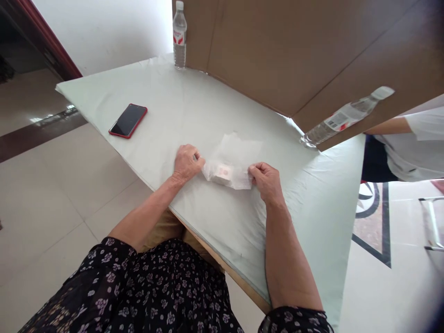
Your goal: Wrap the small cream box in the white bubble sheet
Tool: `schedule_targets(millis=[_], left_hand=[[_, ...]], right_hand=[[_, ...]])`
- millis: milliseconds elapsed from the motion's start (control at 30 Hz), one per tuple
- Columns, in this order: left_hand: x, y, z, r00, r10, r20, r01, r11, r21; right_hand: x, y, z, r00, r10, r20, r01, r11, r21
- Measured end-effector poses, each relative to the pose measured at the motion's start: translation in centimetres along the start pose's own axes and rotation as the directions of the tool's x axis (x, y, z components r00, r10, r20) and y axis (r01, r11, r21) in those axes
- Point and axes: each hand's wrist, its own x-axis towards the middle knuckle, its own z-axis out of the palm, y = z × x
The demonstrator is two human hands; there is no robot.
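Observation:
A sheet of thin, translucent white wrap (237, 148) lies on the pale green tablecloth. On its near part rests a small white box (224, 172) with a faint pink mark on top, and the wrap is partly folded over it. My left hand (188, 162) is closed, pinching the wrap's left edge just beside the box. At the opposite side, my right hand (266, 179) pinches the right edge between thumb and forefinger. Neither hand touches the box itself, as far as I can see.
A phone in a red case (128, 121) lies at the left. Brown cardboard panels (249, 55) stand along the table's far side, with one water bottle (179, 37) upright and another water bottle (343, 118) before them. Beyond the right edge, a person in a white top (412, 148) is partly visible.

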Motion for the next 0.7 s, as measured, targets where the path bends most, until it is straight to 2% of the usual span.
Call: schedule_targets(millis=[67,133,233,300,400,467,533,633,700], left_hand=[[0.1,-0.6,-0.2,0.998,-0.031,-0.049,0.036,0.995,0.095],[0.0,-0.9,-0.3,0.996,-0.064,-0.07,0.075,0.982,0.173],[0.0,-0.6,-0.6,0.995,-0.06,-0.084,0.076,0.977,0.199],[0.0,-0.1,-1.0,0.993,0.03,-0.115,-0.013,0.989,0.146],[0.0,0.7,-1.8,0.955,0.259,-0.147,-0.254,0.966,0.052],[-0.2,1.2,-2.0,0.919,0.386,-0.082,-0.388,0.921,-0.01],[-0.4,1.4,-2.0,0.896,0.442,0.046,-0.439,0.896,-0.074],[-0.6,1.4,-1.7,0.886,0.395,0.241,-0.371,0.918,-0.142],[-0.6,1.5,-1.6,0.891,0.341,0.299,-0.292,0.936,-0.196]], right_hand=[[0.3,0.6,-1.2,0.997,0.056,0.055,-0.045,0.98,-0.193],[0.3,0.7,-2.1,0.996,0.073,0.06,-0.047,0.934,-0.355],[-0.3,-0.5,-2.5,0.996,-0.054,-0.065,0.022,0.908,-0.418],[-1.0,-2.1,-2.1,0.979,-0.17,-0.11,0.117,0.92,-0.373],[-2.1,-4.4,-1.2,0.969,-0.248,-0.01,0.234,0.925,-0.299],[-2.4,-4.9,-0.6,0.967,-0.237,0.092,0.253,0.926,-0.28],[-2.4,-4.7,-0.1,0.966,-0.196,0.167,0.237,0.929,-0.285],[-2.3,-3.9,0.5,0.96,-0.169,0.222,0.227,0.935,-0.272],[-2.6,-3.9,0.6,0.944,-0.227,0.238,0.275,0.942,-0.191]])
